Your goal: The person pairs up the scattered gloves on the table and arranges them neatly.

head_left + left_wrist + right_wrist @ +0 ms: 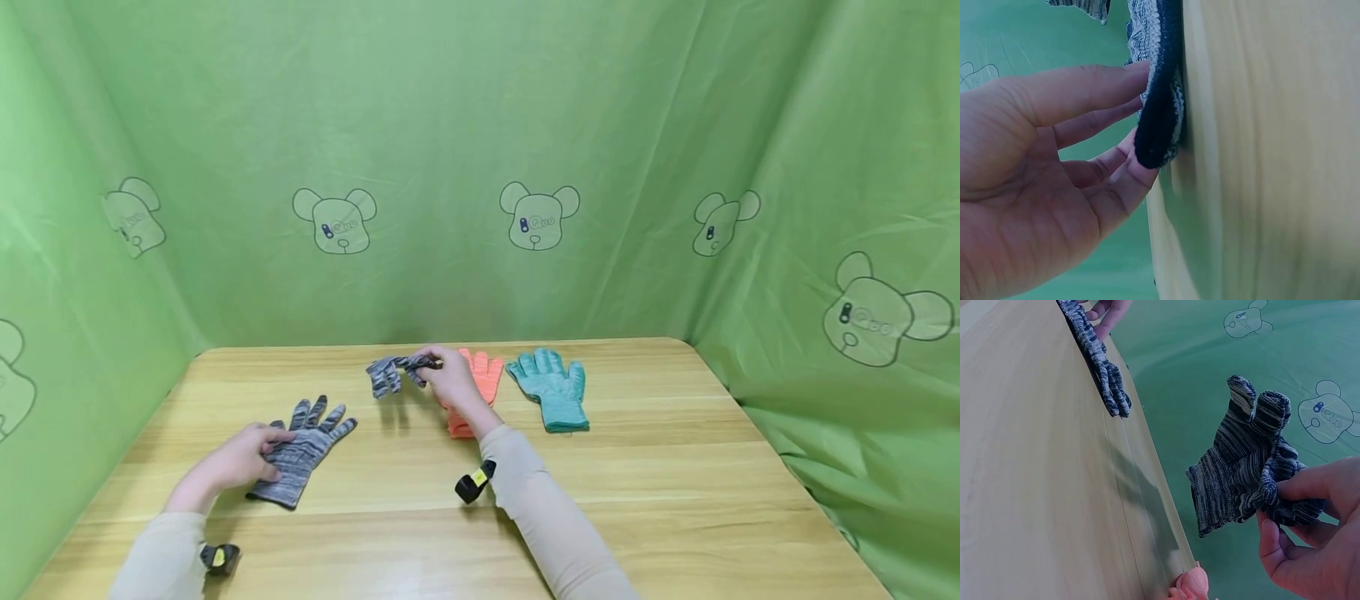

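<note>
Grey glove (1235, 462) hangs bunched above the surface (390, 533), pinched by the right hand (453, 383); the left hand (238, 458), grip loose, touches a flat twin (300, 454). Slack pinching could drop the first.

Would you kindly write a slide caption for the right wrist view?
Right hand pinches a gray-striped knit glove above the wooden table; the left hand touches a similar glove.

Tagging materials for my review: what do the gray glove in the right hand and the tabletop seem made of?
Gray glove: probably knitted yarn, matte; mottled, ribbed texture shows. Tabletop: wood or wood-look laminate, apparently smooth, faintly glossy; grain streaks and soft sheen fit either.
</note>
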{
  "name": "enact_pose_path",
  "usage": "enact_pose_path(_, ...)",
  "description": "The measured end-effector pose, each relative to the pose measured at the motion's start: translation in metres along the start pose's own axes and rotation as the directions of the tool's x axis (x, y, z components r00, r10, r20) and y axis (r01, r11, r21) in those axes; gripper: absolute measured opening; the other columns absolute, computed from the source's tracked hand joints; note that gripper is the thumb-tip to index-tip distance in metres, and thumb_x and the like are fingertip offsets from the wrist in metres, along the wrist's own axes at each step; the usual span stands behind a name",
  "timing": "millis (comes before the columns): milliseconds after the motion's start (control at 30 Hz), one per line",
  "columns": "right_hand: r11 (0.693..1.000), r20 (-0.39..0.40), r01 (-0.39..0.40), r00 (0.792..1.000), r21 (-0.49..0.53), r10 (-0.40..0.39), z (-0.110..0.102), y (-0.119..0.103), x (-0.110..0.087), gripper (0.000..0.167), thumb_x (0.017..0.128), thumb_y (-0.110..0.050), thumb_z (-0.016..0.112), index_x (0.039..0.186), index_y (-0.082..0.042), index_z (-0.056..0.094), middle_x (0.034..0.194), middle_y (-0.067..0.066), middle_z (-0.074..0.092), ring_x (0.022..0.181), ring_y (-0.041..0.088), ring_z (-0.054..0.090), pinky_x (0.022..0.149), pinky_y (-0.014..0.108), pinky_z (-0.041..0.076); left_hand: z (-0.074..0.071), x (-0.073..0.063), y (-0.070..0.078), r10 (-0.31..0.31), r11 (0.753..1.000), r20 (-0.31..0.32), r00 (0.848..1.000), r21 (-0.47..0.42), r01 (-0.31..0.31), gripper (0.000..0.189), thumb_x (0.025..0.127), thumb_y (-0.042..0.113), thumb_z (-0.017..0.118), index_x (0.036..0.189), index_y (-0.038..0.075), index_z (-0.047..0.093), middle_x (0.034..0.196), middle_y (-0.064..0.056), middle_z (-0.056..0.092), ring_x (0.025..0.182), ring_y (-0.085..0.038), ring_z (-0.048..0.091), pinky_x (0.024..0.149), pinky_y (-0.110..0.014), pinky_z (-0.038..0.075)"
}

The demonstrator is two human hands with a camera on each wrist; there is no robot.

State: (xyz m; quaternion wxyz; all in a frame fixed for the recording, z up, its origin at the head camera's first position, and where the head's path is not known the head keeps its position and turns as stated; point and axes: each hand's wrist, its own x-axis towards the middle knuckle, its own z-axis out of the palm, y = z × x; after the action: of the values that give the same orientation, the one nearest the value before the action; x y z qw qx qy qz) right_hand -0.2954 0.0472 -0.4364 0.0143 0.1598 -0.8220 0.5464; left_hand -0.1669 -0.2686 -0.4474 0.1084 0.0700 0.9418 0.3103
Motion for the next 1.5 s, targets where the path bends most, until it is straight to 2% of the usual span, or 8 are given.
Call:
enact_pose_path(133,1.000,0.002,0.017,1.000,0.002,-0.017,-0.004,-0.001,-0.001,0.018,0.087,-0.001,0.067,0.103,-0.008,0.071,0.109,0.013,0.071,0.096,0.024,0.068,0.080,0.029,0.057,0.001,0.002,0.002,-0.014,1.000,-0.004,1.000,0.008,0.014,0.066,0.068,-0.002,0.076,0.130,-0.007,0.055,0.121,-0.035,0.049,0.105,-0.039,0.055,0.090,-0.059,0.049)
enact_pose_path(400,0.999,0.022,0.000,1.000,0.041,-0.001,-0.014,-0.002,-0.003,0.019,0.088,-0.001,0.065,0.105,-0.008,0.071,0.108,0.014,0.069,0.084,0.017,0.066,0.069,0.025,0.056,0.000,0.008,0.006,-0.009,0.999,-0.010,1.000,0.032,0.009,0.065,0.068,-0.002,0.077,0.129,-0.007,0.056,0.121,-0.037,0.049,0.105,-0.044,0.057,0.091,-0.059,0.049)
enact_pose_path(600,0.998,0.025,-0.025,0.999,0.056,0.024,-0.020,-0.006,-0.006,0.020,0.089,-0.002,0.066,0.106,-0.010,0.071,0.108,0.014,0.069,0.087,0.018,0.065,0.068,0.027,0.055,0.002,0.010,0.008,-0.027,0.999,-0.004,1.000,0.023,0.027,0.065,0.068,-0.002,0.076,0.130,-0.007,0.055,0.126,-0.039,0.045,0.108,-0.050,0.055,0.092,-0.059,0.049)
enact_pose_path(700,0.998,0.016,-0.023,1.000,0.059,0.023,-0.023,-0.007,-0.008,0.019,0.089,-0.003,0.066,0.105,-0.011,0.071,0.104,0.011,0.070,0.084,0.016,0.065,0.065,0.028,0.054,0.003,0.012,0.009,-0.027,0.999,-0.001,1.000,0.024,0.027,0.065,0.069,-0.002,0.076,0.130,-0.007,0.055,0.126,-0.039,0.045,0.109,-0.050,0.055,0.092,-0.058,0.050)
enact_pose_path(867,0.998,-0.009,0.011,1.000,0.063,-0.010,-0.028,-0.008,-0.009,0.017,0.087,-0.001,0.067,0.102,-0.010,0.071,0.098,0.009,0.069,0.078,0.012,0.063,0.062,0.023,0.052,0.005,0.014,0.014,-0.023,1.000,-0.006,1.000,0.020,0.023,0.064,0.070,-0.002,0.076,0.130,-0.007,0.055,0.127,-0.041,0.044,0.110,-0.052,0.055,0.092,-0.057,0.050)
enact_pose_path(1000,0.996,0.000,-0.026,1.000,0.082,0.026,-0.032,-0.010,-0.010,0.017,0.089,-0.004,0.067,0.104,-0.012,0.071,0.103,0.010,0.068,0.080,0.014,0.061,0.068,0.035,0.055,0.005,0.017,0.019,-0.020,0.999,-0.007,1.000,0.031,0.020,0.064,0.069,-0.002,0.076,0.130,-0.008,0.055,0.126,-0.040,0.045,0.108,-0.051,0.056,0.092,-0.057,0.051)
enact_pose_path(1167,0.994,0.010,-0.038,0.999,0.104,0.037,-0.037,-0.015,-0.013,0.019,0.090,-0.003,0.066,0.107,-0.008,0.070,0.105,0.014,0.066,0.081,0.014,0.062,0.068,0.037,0.055,0.008,0.023,0.020,-0.022,0.999,-0.009,1.000,0.045,0.022,0.064,0.069,-0.002,0.076,0.129,-0.009,0.055,0.125,-0.038,0.047,0.108,-0.049,0.056,0.092,-0.055,0.051)
enact_pose_path(1500,0.996,-0.025,-0.011,1.000,0.086,0.013,-0.047,-0.016,-0.015,0.017,0.089,-0.004,0.067,0.105,-0.008,0.070,0.099,0.012,0.066,0.078,0.013,0.060,0.063,0.027,0.050,0.013,0.032,0.022,-0.007,0.999,-0.024,1.000,0.049,0.009,0.064,0.068,-0.002,0.077,0.128,-0.008,0.055,0.125,-0.039,0.047,0.107,-0.049,0.057,0.092,-0.054,0.052)
